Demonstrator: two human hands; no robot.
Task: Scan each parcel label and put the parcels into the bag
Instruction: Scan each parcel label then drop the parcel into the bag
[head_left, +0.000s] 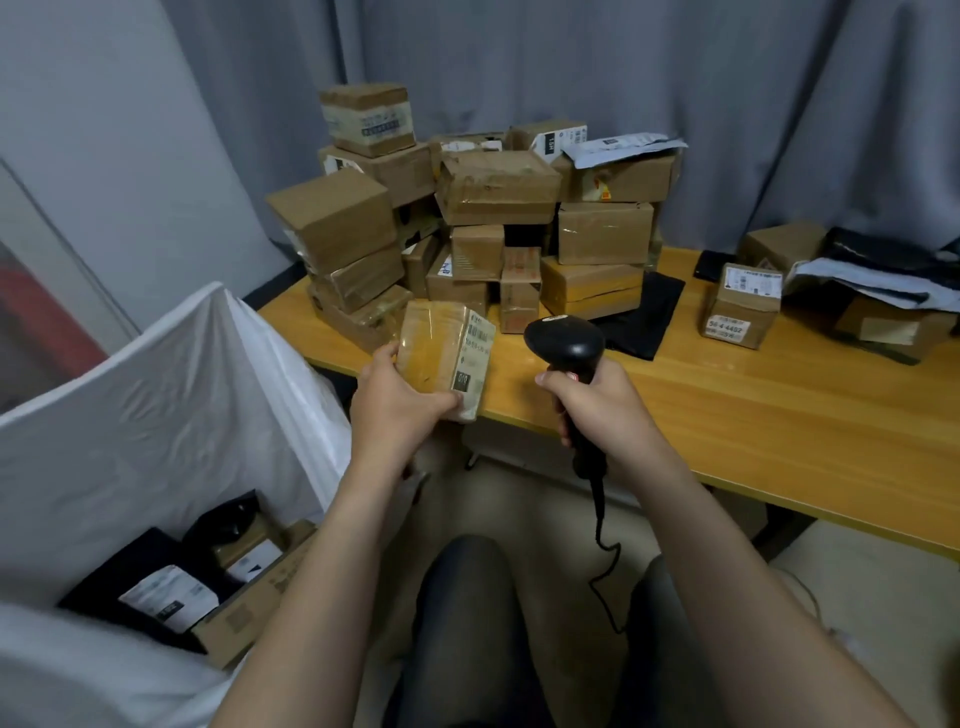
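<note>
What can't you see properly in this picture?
Head view only.
- label on the held parcel: writing too small and blurry.
- scanner: its window faces away from the camera.
- white bag: inside partly hidden by its wall and the left arm.
- pile: back hidden by front parcels.

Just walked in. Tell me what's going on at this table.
A person sits at the wooden table, scanning parcels. The left hand holds a small taped parcel with its label side toward the black scanner gripped in the right hand. A pile of cardboard parcels waits on the table behind. The white bag at the left already holds several parcels, so the job looks partly done.
</note>
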